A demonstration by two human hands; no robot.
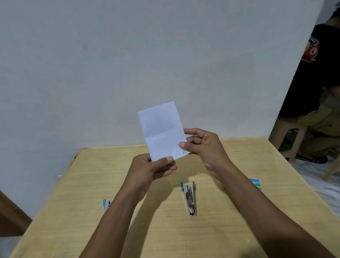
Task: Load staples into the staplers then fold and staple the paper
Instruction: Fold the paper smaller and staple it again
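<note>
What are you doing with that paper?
A person is holding a folded paper up above the wooden table. The left hand pinches its bottom edge and the right hand pinches its right side. Nobody is touching the staplers. A green stapler lies on the table below the hands, a blue stapler peeks out beside the left arm, and a small staple box sits to the right.

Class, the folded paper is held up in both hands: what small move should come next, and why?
Probably the right hand should release the folded white paper and reach down for the green-handled metal stapler on the wooden table; the left hand pinches the paper's bottom edge, so it can hold alone.
</note>
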